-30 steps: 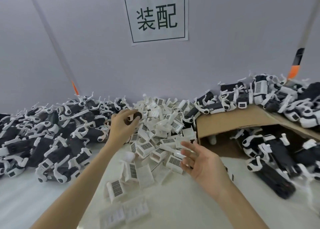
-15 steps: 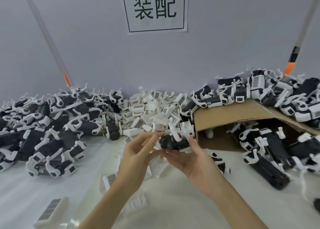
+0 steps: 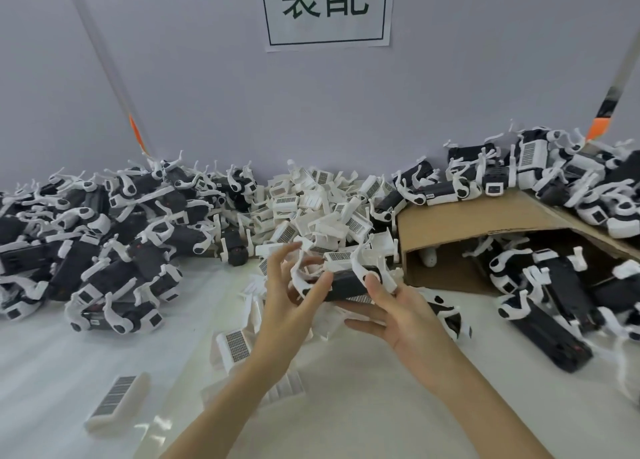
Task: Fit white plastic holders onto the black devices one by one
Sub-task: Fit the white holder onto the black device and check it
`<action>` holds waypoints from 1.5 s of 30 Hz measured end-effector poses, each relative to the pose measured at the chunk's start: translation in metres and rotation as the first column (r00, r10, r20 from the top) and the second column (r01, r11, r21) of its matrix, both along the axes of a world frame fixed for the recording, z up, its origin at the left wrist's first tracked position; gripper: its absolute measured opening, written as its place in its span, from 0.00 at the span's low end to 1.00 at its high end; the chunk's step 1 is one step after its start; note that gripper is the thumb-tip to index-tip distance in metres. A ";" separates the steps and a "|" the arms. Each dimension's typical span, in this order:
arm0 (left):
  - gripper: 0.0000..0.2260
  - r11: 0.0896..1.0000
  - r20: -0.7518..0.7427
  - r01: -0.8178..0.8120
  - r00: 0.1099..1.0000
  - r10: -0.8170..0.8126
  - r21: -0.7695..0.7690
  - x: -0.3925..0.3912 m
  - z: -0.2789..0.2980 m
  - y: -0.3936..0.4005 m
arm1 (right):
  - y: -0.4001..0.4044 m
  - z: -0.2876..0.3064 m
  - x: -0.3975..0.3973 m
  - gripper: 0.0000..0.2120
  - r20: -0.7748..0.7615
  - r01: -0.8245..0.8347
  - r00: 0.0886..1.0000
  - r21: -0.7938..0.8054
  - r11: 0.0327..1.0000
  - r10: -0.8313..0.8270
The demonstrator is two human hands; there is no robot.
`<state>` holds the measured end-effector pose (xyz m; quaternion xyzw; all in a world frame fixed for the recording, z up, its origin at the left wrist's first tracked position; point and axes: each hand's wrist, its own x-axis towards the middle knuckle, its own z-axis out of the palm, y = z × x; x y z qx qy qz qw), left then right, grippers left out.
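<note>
Both hands' grip on black device point(image 3: 348, 283)

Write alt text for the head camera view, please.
Two bare hands, left hand and right hand, hold one black device with white arms over a white table. Heaps of devices, loose white holders and a cardboard box lie behind.

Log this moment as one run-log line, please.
step: fitting holder | left hand: pinching white holder | right hand: gripping black device | loose holder pile: behind hands | status: fit unconfirmed
</note>
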<state>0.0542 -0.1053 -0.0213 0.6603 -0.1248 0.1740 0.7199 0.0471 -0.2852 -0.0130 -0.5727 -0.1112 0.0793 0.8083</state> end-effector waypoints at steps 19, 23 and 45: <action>0.31 0.786 0.275 -0.037 0.946 -0.171 0.617 0.006 -0.010 0.015 | -0.016 0.014 -0.001 0.22 -0.274 0.032 0.961 0.277 0.960 0.047; 0.41 0.839 0.069 0.192 0.963 -0.261 0.509 0.002 -0.009 0.017 | -0.016 0.014 -0.001 0.24 -0.207 0.097 0.977 0.207 0.973 -0.054; 0.11 0.838 0.309 -0.295 0.937 0.160 0.459 -0.010 0.003 -0.005 | 0.004 0.007 -0.011 0.23 0.335 0.489 0.853 -0.244 0.838 -0.400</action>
